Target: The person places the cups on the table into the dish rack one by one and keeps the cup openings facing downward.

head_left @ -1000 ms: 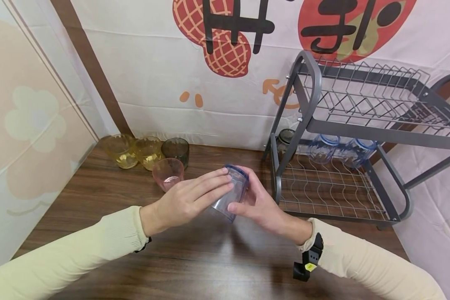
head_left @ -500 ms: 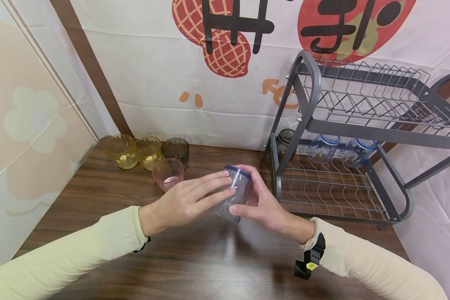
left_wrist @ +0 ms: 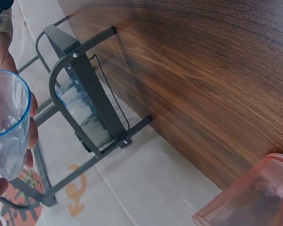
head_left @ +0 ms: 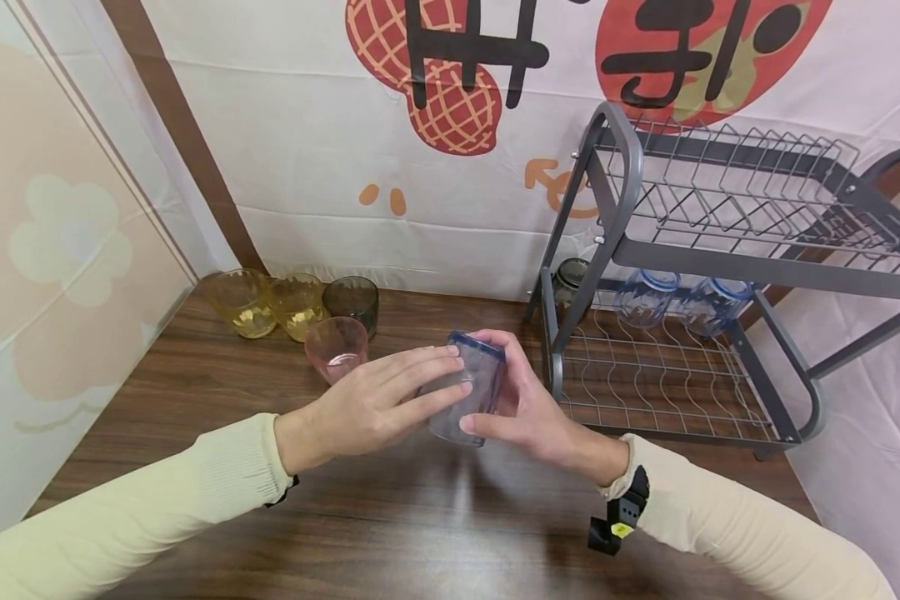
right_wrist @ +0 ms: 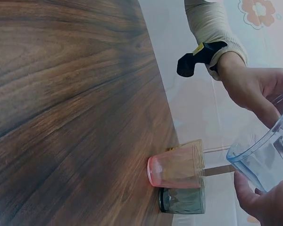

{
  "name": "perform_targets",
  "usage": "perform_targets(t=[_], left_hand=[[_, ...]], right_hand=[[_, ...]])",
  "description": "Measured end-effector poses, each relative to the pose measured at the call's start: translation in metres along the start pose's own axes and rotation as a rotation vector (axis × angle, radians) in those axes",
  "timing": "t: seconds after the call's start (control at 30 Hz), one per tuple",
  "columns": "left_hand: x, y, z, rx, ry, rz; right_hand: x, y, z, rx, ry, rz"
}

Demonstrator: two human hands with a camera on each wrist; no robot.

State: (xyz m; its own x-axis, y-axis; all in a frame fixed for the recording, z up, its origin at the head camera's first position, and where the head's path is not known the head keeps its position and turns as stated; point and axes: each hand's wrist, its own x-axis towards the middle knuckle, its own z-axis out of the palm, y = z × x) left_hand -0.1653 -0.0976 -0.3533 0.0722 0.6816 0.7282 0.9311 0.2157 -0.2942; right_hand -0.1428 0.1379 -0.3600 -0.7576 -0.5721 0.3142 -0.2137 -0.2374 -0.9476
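Note:
A clear blue-tinted tumbler (head_left: 468, 387) is held between both hands above the table, tilted, its thick blue end up in the head view. My right hand (head_left: 528, 408) grips it from the right, thumb on the near side and fingers behind. From the left, my left hand (head_left: 375, 400) lays its extended fingers across the tumbler's side. In the right wrist view, the left thumb reaches the rim of the tumbler (right_wrist: 266, 155). The open mouth of the tumbler (left_wrist: 9, 103) shows in the left wrist view, with right-hand fingers around its side.
A pink tumbler (head_left: 336, 343) stands just beyond my left hand. Behind it are two yellow tumblers (head_left: 243, 304) and a dark green one (head_left: 352, 300). At right, a grey two-tier dish rack (head_left: 618, 242) holds two blue tumblers (head_left: 648, 300) and a dark one (head_left: 570, 287) on its lower shelf.
The tumbler has turned slightly and become more upright, its blue end shifting a little right. The right hand moved slightly with it; the left hand stays nearly where it was.

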Motion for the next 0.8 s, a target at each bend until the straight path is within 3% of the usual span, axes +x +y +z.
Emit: perform_targets(t=[0.33,0.8], left_hand=[[-0.002,-0.002,-0.002,0.072,-0.043,0.045],[-0.003,-0.002,-0.005,0.050,-0.124,0.016]], right_hand=[[0.002,-0.001,-0.005,-0.155,-0.030,-0.143],[0.003,-0.004,-0.014,-0.332,-0.013,-0.162]])
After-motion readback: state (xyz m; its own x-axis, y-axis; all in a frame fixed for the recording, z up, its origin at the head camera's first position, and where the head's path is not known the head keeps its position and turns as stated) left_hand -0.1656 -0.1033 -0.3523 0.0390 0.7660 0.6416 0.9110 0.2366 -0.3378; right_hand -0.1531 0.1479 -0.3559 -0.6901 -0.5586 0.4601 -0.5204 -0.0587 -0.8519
